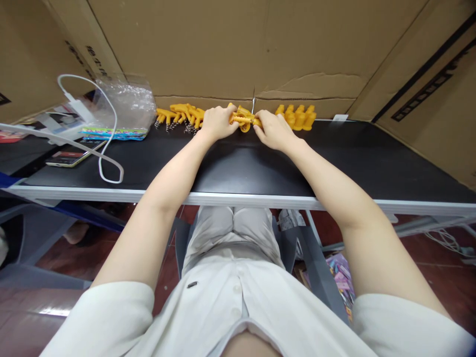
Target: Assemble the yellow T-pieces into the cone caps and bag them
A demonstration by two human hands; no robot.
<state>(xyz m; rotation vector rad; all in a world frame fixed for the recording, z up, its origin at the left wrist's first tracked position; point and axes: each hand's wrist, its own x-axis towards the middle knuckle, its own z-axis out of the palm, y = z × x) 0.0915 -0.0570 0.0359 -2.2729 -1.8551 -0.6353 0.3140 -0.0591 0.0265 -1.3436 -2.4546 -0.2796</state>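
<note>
Left hand (pixel 220 122) and right hand (pixel 274 130), each grip pinching, hold a slender yellow piece (pixel 243 120) above the smooth black tabletop (pixel 253 171). Left of that piece, branching yellow pieces (pixel 191 113) trail coiled wires (pixel 167 127); right, knobbed yellow pieces (pixel 309 120) stand; behind rises creased cardboard (pixel 260 49).

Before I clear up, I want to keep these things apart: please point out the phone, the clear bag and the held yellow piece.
Phone (pixel 70 157): head view, on its screen.
Clear bag (pixel 130 101): head view, on its transparent upper part.
Yellow piece (pixel 243 119): head view, on its exposed middle.
</note>
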